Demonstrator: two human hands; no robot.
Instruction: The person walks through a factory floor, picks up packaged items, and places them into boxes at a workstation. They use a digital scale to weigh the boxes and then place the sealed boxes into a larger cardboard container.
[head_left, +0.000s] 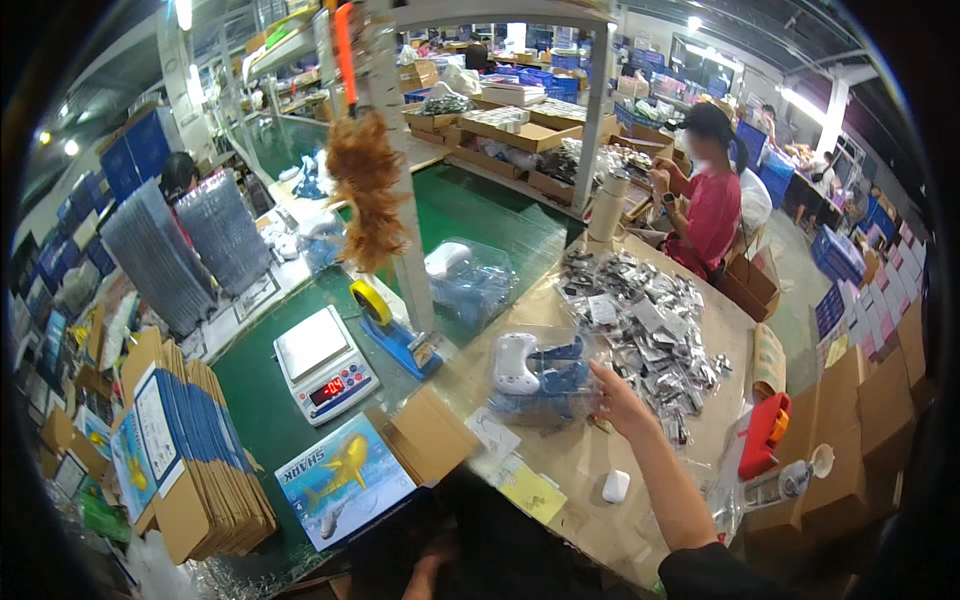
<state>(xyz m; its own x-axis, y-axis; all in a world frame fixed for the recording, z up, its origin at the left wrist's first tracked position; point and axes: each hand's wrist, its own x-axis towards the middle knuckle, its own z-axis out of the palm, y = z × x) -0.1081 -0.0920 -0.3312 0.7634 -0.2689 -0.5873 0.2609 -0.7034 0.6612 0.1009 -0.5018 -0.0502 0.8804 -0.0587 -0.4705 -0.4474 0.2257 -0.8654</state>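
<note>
My right hand (616, 399) grips the right edge of a clear plastic blister tray (551, 409) on the tan tabletop. In the tray lie a white controller (515, 364) and blue parts. My left hand (436, 553) is low in the picture, dark and partly hidden below the printed cardboard box (345, 480); its fingers cannot be made out. That box shows a yellow shark and stands with its flap raised. A heap of small silvery packets (652, 330) lies beyond my right hand. A white earbud case (616, 487) rests nearer to me.
A digital scale (324, 367) and a blue tape dispenser (397, 345) with yellow tape stand left of the tray. Folded cartons (210, 450) are stacked farther left. Another filled tray (472, 281) lies beyond the post (411, 247). A co-worker (709, 195) sits at the back right.
</note>
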